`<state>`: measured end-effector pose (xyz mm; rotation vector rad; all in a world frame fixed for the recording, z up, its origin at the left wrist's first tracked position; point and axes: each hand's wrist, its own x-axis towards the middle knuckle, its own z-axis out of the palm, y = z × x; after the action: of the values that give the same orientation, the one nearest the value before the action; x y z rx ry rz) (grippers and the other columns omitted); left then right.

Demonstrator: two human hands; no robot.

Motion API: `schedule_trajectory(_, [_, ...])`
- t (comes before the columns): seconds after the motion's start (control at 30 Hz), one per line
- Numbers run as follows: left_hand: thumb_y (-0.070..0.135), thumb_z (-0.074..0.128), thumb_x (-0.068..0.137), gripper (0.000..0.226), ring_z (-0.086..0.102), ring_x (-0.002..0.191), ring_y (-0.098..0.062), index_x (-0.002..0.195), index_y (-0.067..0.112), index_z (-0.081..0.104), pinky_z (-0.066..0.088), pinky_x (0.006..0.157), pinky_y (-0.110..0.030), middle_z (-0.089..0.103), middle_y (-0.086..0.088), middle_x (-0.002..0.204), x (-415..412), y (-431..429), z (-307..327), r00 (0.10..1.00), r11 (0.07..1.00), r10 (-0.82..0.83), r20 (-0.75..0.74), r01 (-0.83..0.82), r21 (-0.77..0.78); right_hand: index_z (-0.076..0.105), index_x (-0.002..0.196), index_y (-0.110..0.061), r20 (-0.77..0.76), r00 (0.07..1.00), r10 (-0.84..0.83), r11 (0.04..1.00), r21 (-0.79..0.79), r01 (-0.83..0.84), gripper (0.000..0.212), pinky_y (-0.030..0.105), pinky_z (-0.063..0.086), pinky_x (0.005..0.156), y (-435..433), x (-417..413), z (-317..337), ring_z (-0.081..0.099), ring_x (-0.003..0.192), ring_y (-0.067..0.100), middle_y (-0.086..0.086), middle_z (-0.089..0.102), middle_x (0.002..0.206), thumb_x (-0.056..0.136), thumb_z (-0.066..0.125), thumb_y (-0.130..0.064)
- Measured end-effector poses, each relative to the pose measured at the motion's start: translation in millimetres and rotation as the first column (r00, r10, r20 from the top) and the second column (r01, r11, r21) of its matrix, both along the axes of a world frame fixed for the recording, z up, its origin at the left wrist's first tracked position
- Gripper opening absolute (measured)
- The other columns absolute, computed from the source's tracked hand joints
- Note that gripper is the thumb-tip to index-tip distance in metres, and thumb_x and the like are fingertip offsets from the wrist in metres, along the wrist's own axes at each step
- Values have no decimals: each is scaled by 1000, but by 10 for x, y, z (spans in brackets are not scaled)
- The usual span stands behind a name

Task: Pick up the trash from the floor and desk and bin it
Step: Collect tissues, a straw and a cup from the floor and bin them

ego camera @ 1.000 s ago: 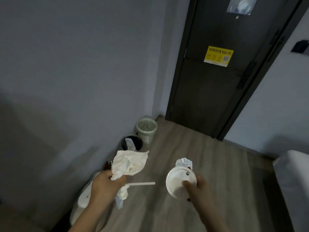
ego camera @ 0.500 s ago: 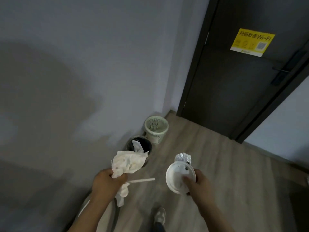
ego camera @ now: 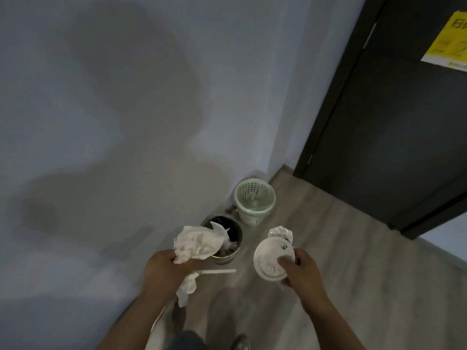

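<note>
- Our left hand (ego camera: pixel 168 267) is clenched round a wad of crumpled white tissue (ego camera: pixel 195 242) and a white straw (ego camera: pixel 218 272). The straw pokes out sideways towards our other hand, and a tail of tissue hangs below the fist.
- Our right hand (ego camera: pixel 304 275) pinches a white cup lid (ego camera: pixel 269 257), thumb on its top face. A crinkled silvery wrapper (ego camera: pixel 280 233) shows behind the lid's far edge.
- The tissue is held up in front of the dark bin (ego camera: pixel 236 236), which stands on the wooden floor (ego camera: pixel 353 248) at the foot of the wall (ego camera: pixel 126 122), with rubbish inside.
- A pale green perforated basket (ego camera: pixel 254 200) stands just beyond it, in the corner beside the dark door (ego camera: pixel 391 122).
</note>
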<state>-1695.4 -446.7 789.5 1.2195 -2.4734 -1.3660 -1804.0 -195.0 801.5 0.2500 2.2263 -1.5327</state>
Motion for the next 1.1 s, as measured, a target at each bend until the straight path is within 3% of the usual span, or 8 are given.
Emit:
schedule_trajectory(0.07, [46, 64, 50, 44, 44, 50, -15, 53, 2, 59, 36, 51, -27, 50, -2, 49, -166, -79, -54, 1000, 1000, 20, 20, -20, 11, 60, 91, -13, 36, 999, 11, 1000, -3, -11, 6, 32, 56, 57, -79, -184, -43, 63, 81, 25, 14, 63, 94, 87, 61, -8])
schedule_trajectory(0.17, [46, 67, 53, 45, 48, 52, -17, 52, 2, 59, 40, 54, -29, 52, -3, 50, -424, -230, -221, 998, 999, 32, 49, -33, 28, 57, 85, -19, 76, 996, 37, 999, 6, -38, 13, 35, 57, 62, -208, -448, -146, 61, 81, 24, 15, 61, 96, 87, 62, -8])
schedule_trajectory(0.3, [24, 80, 70, 35, 50, 46, -12, 46, 12, 57, 39, 50, -27, 50, 4, 41, -859, -481, -446, 992, 999, 13, 123, -19, 44, 58, 88, -17, 119, 993, -2, 999, 32, -2, 12, 33, 56, 56, -415, -797, -263, 61, 77, 24, 15, 59, 93, 86, 64, -7])
schedule_trajectory(0.43, [22, 77, 70, 26, 51, 43, -15, 55, 6, 63, 41, 45, -27, 53, -1, 47, -1305, -765, -651, 982, 992, -58, 180, 35, 125, 58, 92, -17, 153, 988, -29, 998, 63, 19, 13, 30, 52, 53, -682, -1126, -402, 62, 77, 25, 13, 60, 92, 87, 63, -6])
schedule_trajectory(0.63, [12, 73, 70, 33, 40, 38, -6, 47, 12, 50, 31, 41, -18, 43, 0, 45, -1902, -1074, -1071, 959, 977, -185, 216, 156, 146, 55, 101, -17, 189, 982, -14, 993, 114, -8, 17, 25, 53, 53, -1032, -1536, -742, 65, 81, 28, 10, 62, 94, 88, 63, -10])
schedule_trajectory(0.73, [17, 75, 74, 34, 45, 47, -10, 51, 9, 51, 33, 48, -22, 47, -4, 52, -2142, -1115, -1341, 926, 965, -254, 279, 224, 137, 53, 102, -17, 213, 977, -10, 990, 141, -20, 17, 22, 52, 51, -1112, -1716, -941, 66, 81, 27, 7, 61, 92, 89, 62, -11])
schedule_trajectory(0.97, [21, 78, 72, 42, 49, 67, -21, 51, 19, 42, 33, 63, -27, 39, 4, 55, -2542, -1133, -2091, 879, 966, -260, 400, 241, 99, 54, 103, -16, 270, 962, 23, 981, 180, -74, 16, 18, 51, 49, -1150, -2092, -1535, 65, 81, 22, 3, 62, 91, 89, 62, -13])
schedule_trajectory(1.1, [24, 77, 72, 30, 58, 71, -27, 60, 7, 55, 36, 61, -28, 50, -5, 62, -2755, -1150, -2558, 863, 968, -250, 439, 240, 79, 55, 104, -16, 296, 955, 33, 979, 183, -91, 18, 16, 50, 49, -1146, -2291, -1947, 64, 81, 18, 2, 61, 92, 88, 62, -12])
